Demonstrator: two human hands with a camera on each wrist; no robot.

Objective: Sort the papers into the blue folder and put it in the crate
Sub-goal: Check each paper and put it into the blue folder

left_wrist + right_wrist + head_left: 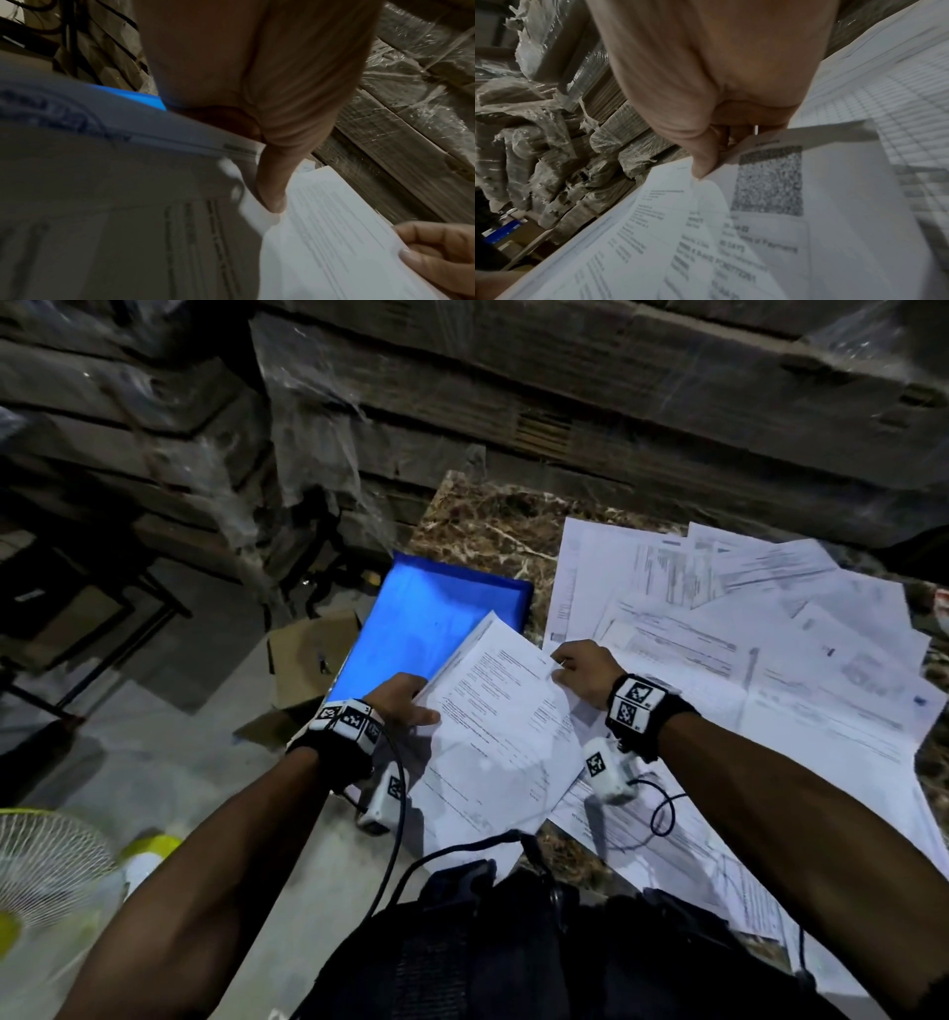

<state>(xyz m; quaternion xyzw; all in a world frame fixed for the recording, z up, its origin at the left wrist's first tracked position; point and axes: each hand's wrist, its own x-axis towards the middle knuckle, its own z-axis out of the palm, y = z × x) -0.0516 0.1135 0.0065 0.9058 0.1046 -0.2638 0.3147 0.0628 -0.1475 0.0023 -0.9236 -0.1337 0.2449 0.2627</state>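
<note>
I am holding a stack (500, 711) of printed sheets over the near left part of the table (493, 526), its long axis running from near me up and away to the left, its far corner reaching over the folder (426, 629). My left hand (403, 703) is gripping the stack's left edge, thumb lying on top and fingers tucked under. My right hand (585, 672) is pinching the stack's right edge, thumb on top with the other fingers curled beneath the sheets. The blue folder is lying open and flat just beyond my left hand, its long axis also pointing away and slightly right, its left side hanging over the table's left edge. To the right, loose papers (744, 618) are spreading across the marble top, overlapping at many angles and reaching the near edge by my body. Bare marble is showing beyond the folder, up to wrapped cardboard stacks (565, 403) standing close behind the table. Left of the table, down on the floor, an open carton (308, 654) is sitting just beside the folder's overhanging edge, and a fan (46, 870) is standing nearer to me
</note>
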